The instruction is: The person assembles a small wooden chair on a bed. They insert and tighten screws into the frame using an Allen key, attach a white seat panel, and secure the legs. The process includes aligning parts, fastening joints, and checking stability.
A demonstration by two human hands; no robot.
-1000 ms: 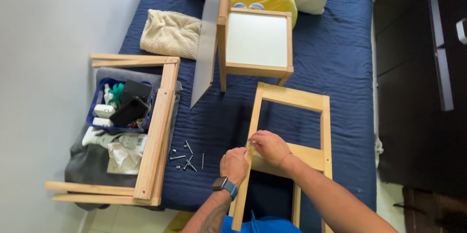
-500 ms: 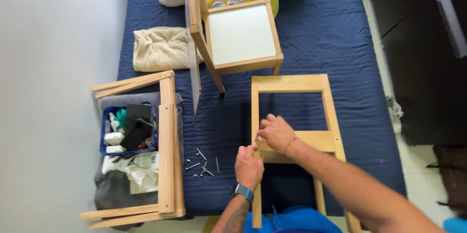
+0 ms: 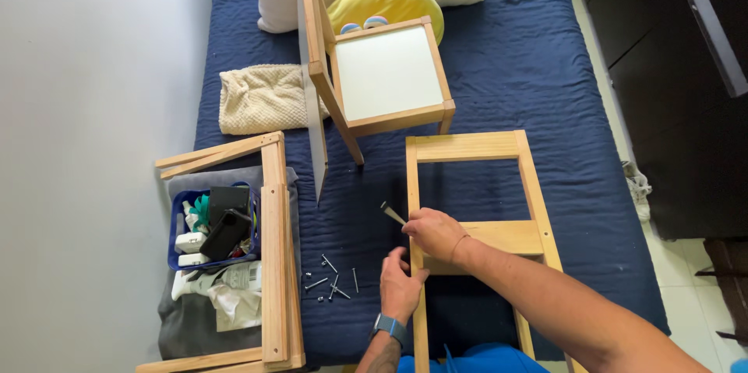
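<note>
Gripping a stiff little hex key (image 3: 392, 212) at ten o'clock, the right hand (image 3: 434, 233) works the light, rigid wooden chair frame (image 3: 467, 144), best held by its rail, which the left hand (image 3: 399, 286) clasps.

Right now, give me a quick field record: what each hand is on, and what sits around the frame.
left hand: gripping the left rail of the wooden frame
right hand: on the same rail, holding a small metal tool
surface: blue bed cover
loose screws: on the cover, left of the hands
blue bin: far left, inside another wooden frame
assembled small chair: beyond the frame
</note>
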